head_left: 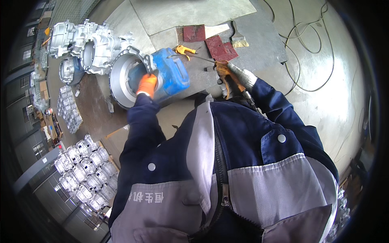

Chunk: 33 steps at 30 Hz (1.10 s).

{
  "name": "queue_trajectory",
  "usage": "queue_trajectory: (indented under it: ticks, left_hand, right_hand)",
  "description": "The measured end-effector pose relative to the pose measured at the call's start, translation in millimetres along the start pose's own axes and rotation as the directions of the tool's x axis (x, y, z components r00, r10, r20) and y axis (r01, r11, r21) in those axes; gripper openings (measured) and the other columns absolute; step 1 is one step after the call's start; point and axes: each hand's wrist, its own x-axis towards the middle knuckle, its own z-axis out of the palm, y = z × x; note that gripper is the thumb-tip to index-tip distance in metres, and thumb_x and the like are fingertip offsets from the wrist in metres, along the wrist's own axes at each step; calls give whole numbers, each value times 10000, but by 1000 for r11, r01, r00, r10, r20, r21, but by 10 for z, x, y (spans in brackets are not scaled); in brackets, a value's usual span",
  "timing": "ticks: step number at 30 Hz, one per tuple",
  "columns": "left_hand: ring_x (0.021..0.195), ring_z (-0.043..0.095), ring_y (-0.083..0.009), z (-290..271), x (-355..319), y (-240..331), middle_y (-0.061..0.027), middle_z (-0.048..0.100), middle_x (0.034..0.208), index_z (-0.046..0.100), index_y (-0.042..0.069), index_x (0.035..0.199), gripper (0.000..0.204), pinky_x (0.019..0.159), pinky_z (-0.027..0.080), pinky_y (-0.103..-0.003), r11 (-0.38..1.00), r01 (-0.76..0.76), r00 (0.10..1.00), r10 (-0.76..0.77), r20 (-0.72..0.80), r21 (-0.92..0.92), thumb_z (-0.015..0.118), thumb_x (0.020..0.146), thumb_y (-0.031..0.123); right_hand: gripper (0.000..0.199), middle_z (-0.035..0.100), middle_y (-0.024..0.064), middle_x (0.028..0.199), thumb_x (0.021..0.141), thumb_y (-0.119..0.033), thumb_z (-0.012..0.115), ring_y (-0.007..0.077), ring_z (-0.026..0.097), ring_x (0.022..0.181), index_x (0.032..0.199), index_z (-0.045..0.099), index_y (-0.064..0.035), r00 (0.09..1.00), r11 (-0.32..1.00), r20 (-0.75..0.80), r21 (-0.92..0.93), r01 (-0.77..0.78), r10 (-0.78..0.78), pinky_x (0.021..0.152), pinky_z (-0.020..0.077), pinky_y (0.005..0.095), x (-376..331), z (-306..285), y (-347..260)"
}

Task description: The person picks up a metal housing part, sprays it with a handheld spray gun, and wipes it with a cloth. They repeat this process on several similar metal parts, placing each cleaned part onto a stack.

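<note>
My left hand (pixel 147 85), in an orange glove, is closed on the inner edge of a silvery cast-metal housing (pixel 117 90) with a wide round opening. The housing leans against a blue plastic canister (pixel 172 73) lying on the bench. In my right hand (pixel 243 76), wearing a pale grey glove, is an orange air blow gun (pixel 223 71). Its long thin nozzle points left toward the canister, and a metal hose fitting hangs at its lower end. The fingers on its handle are partly hidden. A second, yellow air gun (pixel 185 50) lies beyond the canister.
More cast housings (pixel 97 52) stand at the left of the bench (pixel 162 20). Dark red abrasive sheets (pixel 194 33) and a scraper-like flat piece (pixel 238 35) lie at the back. A hose (pixel 300 36) coils at the right. Stacked castings (pixel 85 172) fill the lower left.
</note>
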Motion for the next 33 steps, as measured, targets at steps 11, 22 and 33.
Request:
queue_trajectory:
  ticks: [11,22,33]
  left_hand:
    - [978,570,-376,-491,-953,-680,-184,633,993,577,99,1098,422,847,432,-450,796,-285,952,302,58,534,621,777,370]
    - [776,615,-382,-7,-1056,-300,-149,657,810,663,124,852,450,682,463,-448,842,-80,968,193,-160,534,519,831,550]
    - [1033,580,-260,-356,-1314,-753,-141,620,1109,474,63,1278,649,869,444,-344,986,-96,986,75,150,140,709,708,268]
  right_hand:
    - [536,641,114,878,857,-501,587,198,632,688,1116,574,-32,1000,1000,0,-16,-1,1,628,545,319,-634,199,-98]
    - [501,629,84,1021,919,-427,520,188,625,829,1236,518,-39,993,998,93,-3,69,-69,736,531,319,-114,-51,136]
    - [420,640,144,899,940,-401,478,258,644,695,1138,554,-38,987,981,147,189,42,-71,633,575,387,426,7,386]
